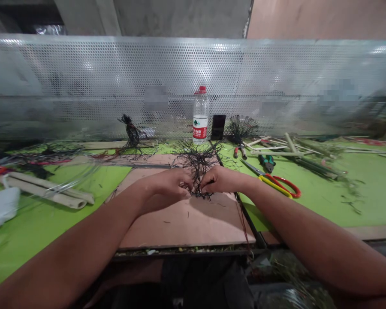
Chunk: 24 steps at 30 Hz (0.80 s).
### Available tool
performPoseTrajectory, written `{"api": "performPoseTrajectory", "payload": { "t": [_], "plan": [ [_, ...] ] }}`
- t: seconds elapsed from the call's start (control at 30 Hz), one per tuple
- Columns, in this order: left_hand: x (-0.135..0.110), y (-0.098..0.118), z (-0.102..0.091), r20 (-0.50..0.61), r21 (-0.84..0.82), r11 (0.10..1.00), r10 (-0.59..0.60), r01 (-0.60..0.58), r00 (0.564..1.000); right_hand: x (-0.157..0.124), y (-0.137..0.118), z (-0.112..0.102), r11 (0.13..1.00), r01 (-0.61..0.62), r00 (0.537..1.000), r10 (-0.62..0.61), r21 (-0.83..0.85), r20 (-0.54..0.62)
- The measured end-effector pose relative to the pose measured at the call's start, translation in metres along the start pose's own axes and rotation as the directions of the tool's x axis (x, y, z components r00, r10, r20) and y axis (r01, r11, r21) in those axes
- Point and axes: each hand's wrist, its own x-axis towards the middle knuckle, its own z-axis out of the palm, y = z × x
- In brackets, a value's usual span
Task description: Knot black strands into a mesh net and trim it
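A bundle of thin black wires (197, 162), splayed like a small tree at its top, stands over the brown board (180, 227) in front of me. My left hand (176, 182) is curled at the left side of its stem, fingers pinched against the strands. From the right, my right hand (217, 179) grips the same stem with thumb and fingers closed. Short twisted wire ends stick out below both hands, close to the board. The middle of the stem is partly hidden behind my fingers.
Right of the board lie scissors (279, 184), green-handled pliers (266, 163) and bamboo pieces (315, 166). A water bottle (200, 116) and a dark phone (218, 127) stand before the perforated metal screen (116, 77). More black wire bundles (131, 133) and bamboo tubes (51, 191) are left.
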Motion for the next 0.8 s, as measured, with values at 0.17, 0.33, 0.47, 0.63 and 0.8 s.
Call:
{"api": "performPoseTrajectory", "payload": {
  "t": [0.17, 0.33, 0.47, 0.63, 0.8],
  "plan": [
    [0.004, 0.006, 0.004, -0.007, 0.126, 0.986, 0.115, -0.113, 0.993, 0.001, 0.000, 0.000, 0.988, 0.036, 0.999, -0.038, -0.148, -0.011],
    [0.001, 0.013, 0.001, -0.068, 0.221, 0.972, 0.100, -0.082, 0.993, 0.000, 0.001, -0.003, 0.911, -0.062, 0.998, 0.054, -0.408, -0.030],
    [-0.001, 0.015, -0.002, -0.065, 0.289, 0.955, 0.083, -0.061, 0.994, 0.000, -0.001, -0.003, 0.873, -0.087, 0.996, 0.066, -0.480, -0.061],
    [-0.002, 0.016, -0.005, -0.178, 0.483, 0.873, 0.014, 0.075, 0.984, 0.001, 0.001, -0.001, 0.949, -0.065, 0.989, 0.021, -0.308, -0.145],
    [-0.001, 0.014, -0.001, -0.355, 0.501, 0.819, -0.100, 0.280, 0.929, 0.006, 0.006, 0.000, 0.982, -0.153, 0.956, 0.119, -0.109, -0.267]
  ]
}}
